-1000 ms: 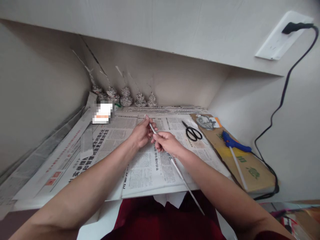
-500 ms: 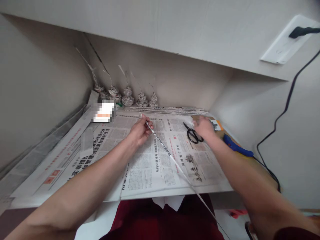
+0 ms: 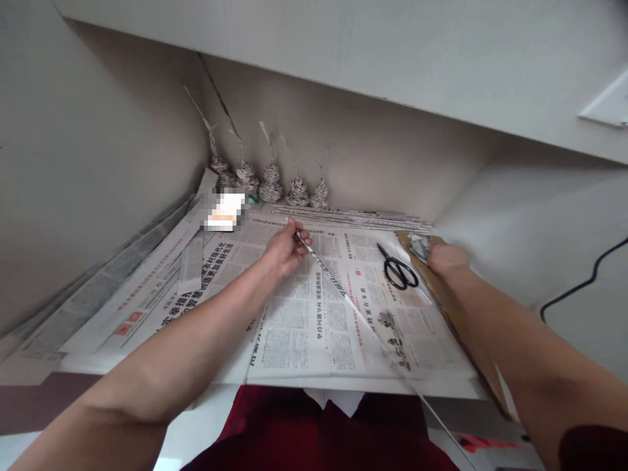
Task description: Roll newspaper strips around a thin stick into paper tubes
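My left hand (image 3: 289, 247) pinches the upper end of a thin rolled newspaper tube (image 3: 346, 297). The tube slants down across the newspaper sheets and past the table's front edge. At the right edge of the papers, my right hand (image 3: 447, 256) has its fingers closed on a crumpled grey-white, cloth-like piece (image 3: 420, 247), lying over brown cardboard (image 3: 464, 337). Its fingertips are partly hidden. Black-handled scissors (image 3: 400, 272) lie on the newspaper (image 3: 314, 353) between my hands, nearer the right one.
Several woven paper gourd shapes (image 3: 271, 183) stand along the back wall. A bundle of paper tubes (image 3: 358, 218) lies in front of them. A bright-screened phone (image 3: 226, 212) rests at the left. Above, a pale overhang (image 3: 314, 46) juts out; a black cable (image 3: 589, 282) hangs at right.
My right hand has moved right, past the scissors, onto the crumpled piece. My left hand still holds the tube. The view has turned slightly; the blue-handled tool at right no longer shows.
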`<state>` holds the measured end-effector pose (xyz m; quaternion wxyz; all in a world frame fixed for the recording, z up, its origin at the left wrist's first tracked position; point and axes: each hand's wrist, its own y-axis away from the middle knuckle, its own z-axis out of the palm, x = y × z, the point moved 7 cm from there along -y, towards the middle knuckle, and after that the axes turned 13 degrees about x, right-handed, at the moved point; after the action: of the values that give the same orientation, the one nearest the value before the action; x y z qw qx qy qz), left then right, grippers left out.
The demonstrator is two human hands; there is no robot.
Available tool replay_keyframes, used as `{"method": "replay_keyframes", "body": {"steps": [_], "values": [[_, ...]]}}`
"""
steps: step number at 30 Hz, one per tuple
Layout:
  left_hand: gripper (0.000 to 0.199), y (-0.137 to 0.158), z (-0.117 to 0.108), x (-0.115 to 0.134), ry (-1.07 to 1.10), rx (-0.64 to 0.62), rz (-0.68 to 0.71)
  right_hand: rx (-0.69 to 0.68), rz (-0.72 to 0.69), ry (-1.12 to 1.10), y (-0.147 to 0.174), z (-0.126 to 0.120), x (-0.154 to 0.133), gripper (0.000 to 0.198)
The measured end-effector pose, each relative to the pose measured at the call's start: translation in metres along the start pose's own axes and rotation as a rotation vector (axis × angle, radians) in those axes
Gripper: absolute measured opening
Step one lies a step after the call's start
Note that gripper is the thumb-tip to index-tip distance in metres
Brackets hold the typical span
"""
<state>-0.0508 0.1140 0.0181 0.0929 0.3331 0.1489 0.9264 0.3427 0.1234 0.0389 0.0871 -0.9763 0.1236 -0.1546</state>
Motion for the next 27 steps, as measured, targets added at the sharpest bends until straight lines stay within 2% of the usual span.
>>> {"method": "replay_keyframes", "body": {"steps": [3, 6, 10, 14, 16, 22, 27], "values": [[0.030, -0.003, -0.002, 0.003, 0.017, 0.016, -0.002, -0.007, 0.040, 0.016, 0.001, -0.002, 0.001, 0.034], [0.030, -0.003, -0.004, 0.006, 0.028, 0.033, 0.000, -0.002, 0.092, 0.008, 0.002, -0.008, -0.002, 0.047], [0.032, -0.002, -0.004, 0.008, 0.037, 0.048, -0.004, 0.141, 0.178, -0.062, -0.003, -0.018, -0.005, 0.067], [0.033, -0.004, -0.005, 0.011, 0.043, 0.042, -0.007, 0.109, 0.086, -0.165, -0.009, -0.003, -0.011, 0.045], [0.033, -0.005, -0.005, 0.011, 0.048, 0.040, -0.009, 0.114, 0.089, -0.174, -0.010, 0.004, -0.008, 0.039], [0.033, -0.005, -0.007, 0.014, 0.060, 0.065, -0.001, 0.177, 0.248, -0.219, -0.009, 0.005, 0.002, 0.049], [0.033, -0.007, -0.008, 0.016, 0.066, 0.086, 0.001, 0.115, 0.377, -0.271, -0.009, 0.004, 0.005, 0.071]]}}
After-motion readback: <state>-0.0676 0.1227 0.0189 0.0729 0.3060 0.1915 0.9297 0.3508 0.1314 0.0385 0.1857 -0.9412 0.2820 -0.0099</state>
